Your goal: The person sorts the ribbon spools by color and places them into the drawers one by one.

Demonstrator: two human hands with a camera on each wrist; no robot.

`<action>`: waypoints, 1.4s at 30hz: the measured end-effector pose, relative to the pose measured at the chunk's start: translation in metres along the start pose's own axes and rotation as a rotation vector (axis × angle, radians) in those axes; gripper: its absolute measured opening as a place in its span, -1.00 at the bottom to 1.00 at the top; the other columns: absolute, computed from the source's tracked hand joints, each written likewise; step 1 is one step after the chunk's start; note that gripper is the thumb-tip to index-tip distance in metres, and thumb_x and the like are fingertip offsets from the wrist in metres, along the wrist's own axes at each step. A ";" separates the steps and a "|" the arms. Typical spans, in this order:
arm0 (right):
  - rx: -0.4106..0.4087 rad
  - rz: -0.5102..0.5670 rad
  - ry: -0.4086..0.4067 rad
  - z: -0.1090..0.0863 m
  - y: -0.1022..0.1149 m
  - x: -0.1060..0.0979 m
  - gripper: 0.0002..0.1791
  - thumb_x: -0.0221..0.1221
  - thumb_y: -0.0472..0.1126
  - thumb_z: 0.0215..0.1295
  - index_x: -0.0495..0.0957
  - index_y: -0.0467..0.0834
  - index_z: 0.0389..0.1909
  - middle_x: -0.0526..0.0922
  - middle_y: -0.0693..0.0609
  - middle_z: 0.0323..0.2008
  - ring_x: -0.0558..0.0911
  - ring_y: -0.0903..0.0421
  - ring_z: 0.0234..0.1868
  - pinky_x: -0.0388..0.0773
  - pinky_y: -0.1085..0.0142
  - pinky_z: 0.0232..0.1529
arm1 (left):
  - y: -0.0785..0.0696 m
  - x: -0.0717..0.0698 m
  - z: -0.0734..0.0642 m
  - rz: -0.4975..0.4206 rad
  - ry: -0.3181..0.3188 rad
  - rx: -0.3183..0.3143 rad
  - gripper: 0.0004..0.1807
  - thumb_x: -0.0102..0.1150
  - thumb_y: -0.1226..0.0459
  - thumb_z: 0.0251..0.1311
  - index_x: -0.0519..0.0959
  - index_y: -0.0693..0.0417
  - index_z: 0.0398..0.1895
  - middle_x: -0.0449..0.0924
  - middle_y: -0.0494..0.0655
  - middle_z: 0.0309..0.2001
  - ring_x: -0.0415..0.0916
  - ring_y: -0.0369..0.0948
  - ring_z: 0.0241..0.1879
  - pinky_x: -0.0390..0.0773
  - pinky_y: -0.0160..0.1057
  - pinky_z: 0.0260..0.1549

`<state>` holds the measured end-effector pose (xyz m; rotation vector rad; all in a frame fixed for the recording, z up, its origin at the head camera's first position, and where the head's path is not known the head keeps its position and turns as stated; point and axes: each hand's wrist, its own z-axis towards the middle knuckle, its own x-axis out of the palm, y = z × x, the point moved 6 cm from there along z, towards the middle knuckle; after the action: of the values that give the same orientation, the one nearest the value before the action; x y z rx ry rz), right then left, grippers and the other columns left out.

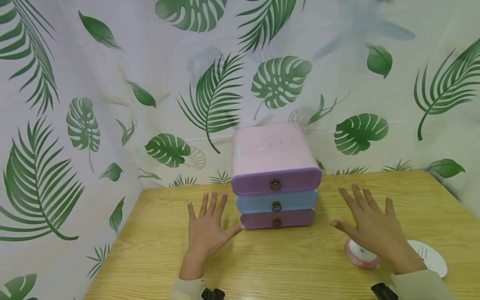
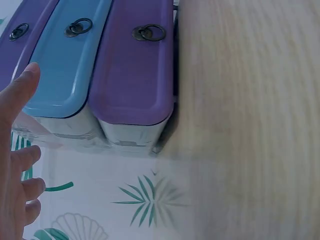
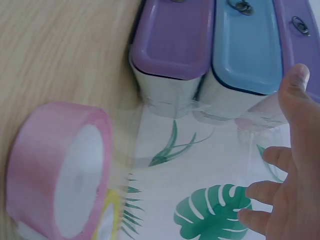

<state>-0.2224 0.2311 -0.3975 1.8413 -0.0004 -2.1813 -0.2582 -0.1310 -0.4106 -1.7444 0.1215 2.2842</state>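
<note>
A small drawer box (image 1: 275,150) with a pale pink top stands near the back of the table. Its purple top drawer, blue middle drawer (image 2: 70,55) and purple bottom drawer (image 3: 175,40) are closed, each with a metal ring pull. My left hand (image 1: 208,231) is held with fingers spread just left of the box, holding nothing. To the right of the box, my right hand (image 1: 375,229) is likewise spread and holds nothing. Partly below it sits a roll of pink ribbon (image 3: 40,160) on a white spool. A yellow-rimmed roll (image 3: 115,212) shows behind that, mostly hidden.
A white oval piece (image 1: 431,258) with printed text lies on the wooden table (image 1: 292,266), partly covered by the right wrist. Behind the table hangs a white cloth (image 1: 240,96) with green leaf prints, and it continues along the left side.
</note>
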 end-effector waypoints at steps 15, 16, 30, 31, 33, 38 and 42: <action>-0.058 -0.037 -0.196 -0.004 0.008 -0.033 -0.01 0.11 0.34 0.22 -0.02 -0.07 0.52 0.16 -0.31 0.43 0.27 -0.40 0.30 0.08 -0.42 0.18 | -0.003 -0.042 0.014 -0.090 -0.104 0.043 0.03 -0.15 -0.51 0.03 -0.02 -0.32 0.53 0.03 0.07 0.51 0.03 0.03 0.49 -0.19 0.35 0.37; -0.067 -0.039 -0.213 -0.005 0.009 -0.036 -0.01 0.12 0.34 0.22 0.00 -0.07 0.52 0.18 -0.31 0.42 0.28 -0.39 0.29 0.10 -0.41 0.17 | -0.004 -0.046 0.015 -0.097 -0.121 0.053 0.03 -0.24 -0.54 0.03 -0.01 -0.31 0.53 0.05 0.08 0.50 0.06 0.04 0.48 -0.17 0.35 0.37; -0.202 0.142 -0.422 -0.014 0.046 -0.068 -0.21 0.30 0.12 0.15 0.32 -0.17 0.33 0.48 -0.21 0.18 0.55 -0.28 0.05 0.51 -0.19 -0.20 | -0.012 -0.104 0.058 -0.226 -0.266 0.116 0.15 -0.69 -0.63 -0.06 0.15 -0.22 0.49 0.36 0.03 0.37 0.38 0.09 0.28 0.20 0.24 0.29; -0.202 0.170 -0.441 -0.015 0.048 -0.069 -0.25 0.30 0.09 0.17 0.34 -0.17 0.31 0.50 -0.19 0.15 0.57 -0.24 0.02 0.55 -0.10 -0.28 | -0.012 -0.105 0.062 -0.244 -0.264 0.117 0.15 -0.67 -0.64 -0.07 0.16 -0.21 0.48 0.37 0.02 0.36 0.38 0.08 0.28 0.23 0.23 0.26; -0.200 0.215 -0.471 -0.015 0.054 -0.071 -0.33 0.29 0.02 0.21 0.36 -0.15 0.29 0.53 -0.14 0.11 0.60 -0.15 -0.04 0.58 0.02 -0.40 | -0.012 -0.108 0.070 -0.279 -0.253 0.113 0.17 -0.64 -0.66 -0.11 0.18 -0.22 0.48 0.39 -0.01 0.35 0.39 0.06 0.27 0.31 0.21 0.20; -0.196 0.341 -0.472 -0.010 0.067 -0.072 -0.47 0.26 -0.12 0.27 0.43 -0.15 0.24 0.58 -0.06 0.03 0.63 0.01 -0.12 0.57 0.33 -0.31 | -0.012 -0.105 0.087 -0.353 -0.181 0.089 0.22 -0.57 -0.71 -0.22 0.20 -0.26 0.46 0.40 -0.04 0.35 0.40 0.03 0.28 0.45 0.16 0.05; -0.203 0.465 -0.420 -0.002 0.077 -0.066 -0.52 0.21 -0.18 0.31 0.44 -0.16 0.24 0.61 -0.08 0.00 0.65 0.05 -0.17 0.55 0.41 -0.28 | -0.012 -0.097 0.098 -0.420 -0.099 0.075 0.20 -0.46 -0.71 -0.24 0.22 -0.30 0.45 0.40 -0.07 0.34 0.43 0.00 0.25 0.48 0.13 0.03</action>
<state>-0.1942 0.1718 -0.3200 1.1124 -0.2564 -2.0885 -0.3227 -0.1125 -0.2901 -1.4522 -0.1619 2.0235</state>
